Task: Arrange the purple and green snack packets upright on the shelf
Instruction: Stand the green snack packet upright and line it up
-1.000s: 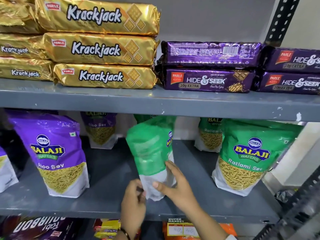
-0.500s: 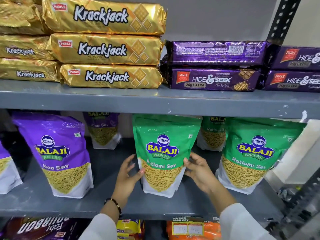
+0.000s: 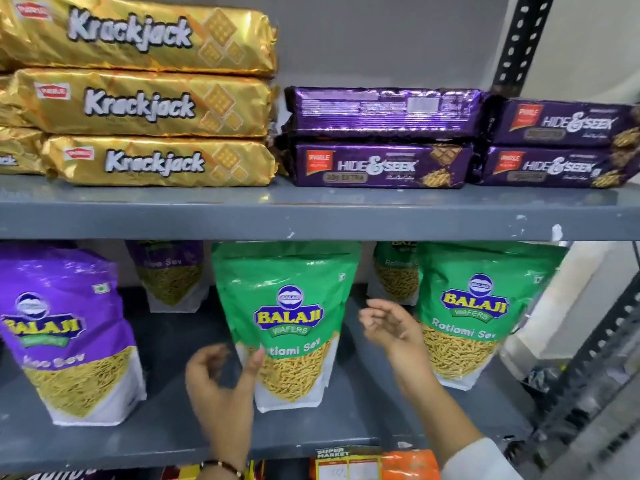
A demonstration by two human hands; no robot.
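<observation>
A green Balaji Ratlami Sev packet point(image 3: 287, 306) stands upright, label forward, in the middle of the grey lower shelf point(image 3: 173, 434). My left hand point(image 3: 218, 386) hovers at its lower left with fingers apart, the thumb just in front of the packet. My right hand point(image 3: 391, 323) is open, a little to the packet's right and apart from it. A second green packet point(image 3: 481, 306) stands upright at the right, and a purple Aloo Sev packet point(image 3: 65, 334) stands at the left. Smaller-looking purple point(image 3: 169, 275) and green point(image 3: 394, 271) packets stand at the back.
The upper shelf point(image 3: 311, 213) carries stacked gold Krackjack packs point(image 3: 145, 102) and purple Hide & Seek packs point(image 3: 381, 164). A perforated black upright point(image 3: 519, 43) frames the right side. More goods, including an orange pack point(image 3: 405, 465), lie on the shelf below.
The middle green packet was turned from side-on to label forward and set upright. Both hands then let go of it and drew slightly away.
</observation>
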